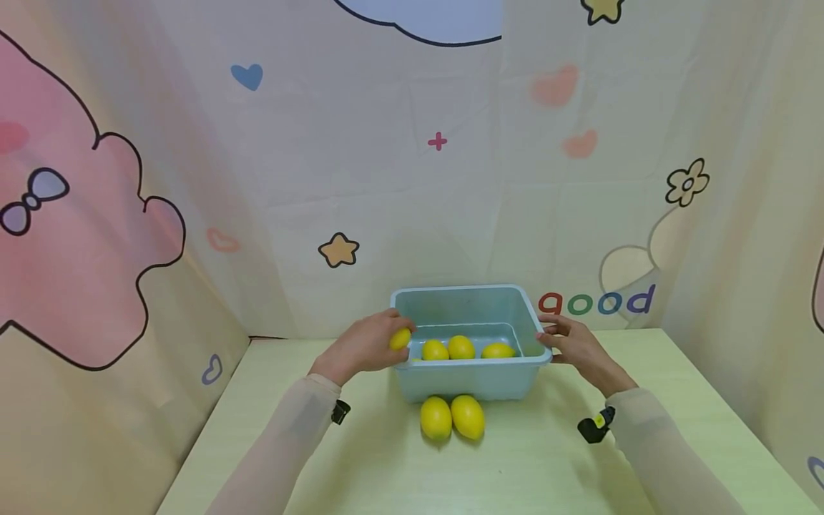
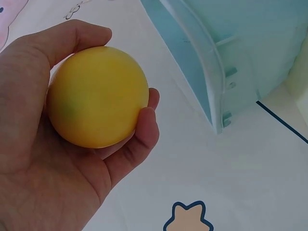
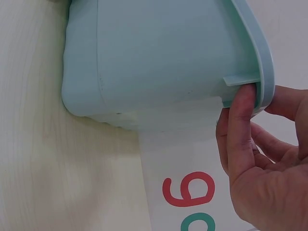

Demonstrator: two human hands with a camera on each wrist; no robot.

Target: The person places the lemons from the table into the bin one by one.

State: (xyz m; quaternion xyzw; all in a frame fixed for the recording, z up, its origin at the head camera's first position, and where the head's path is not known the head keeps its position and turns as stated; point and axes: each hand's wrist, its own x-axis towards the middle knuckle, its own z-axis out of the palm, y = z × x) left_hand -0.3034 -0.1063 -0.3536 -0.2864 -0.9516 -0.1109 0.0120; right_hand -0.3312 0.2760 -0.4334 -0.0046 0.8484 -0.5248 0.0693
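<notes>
A light blue plastic bin (image 1: pixel 476 379) stands on the table near the back wall. Inside it lie several yellow lemons (image 1: pixel 461 347). My left hand (image 1: pixel 373 345) grips another lemon (image 2: pixel 98 96) at the bin's left rim, fingers and thumb wrapped round the fruit. At the opposite end, my right hand (image 1: pixel 576 350) holds the bin's right rim. In the right wrist view its fingers (image 3: pixel 240 130) curl up under the lip, with the thumb on the other side. Two lemons (image 1: pixel 468 417) sit side by side on the table, close in front of the bin.
The pale wood-look table (image 1: pixel 360 458) reaches back to a printed curtain (image 1: pixel 360 157) behind the bin. More curtain hangs at the left and right sides. A black wrist strap mount (image 1: pixel 596 425) shows on the right forearm, a smaller one (image 1: pixel 340 411) on the left.
</notes>
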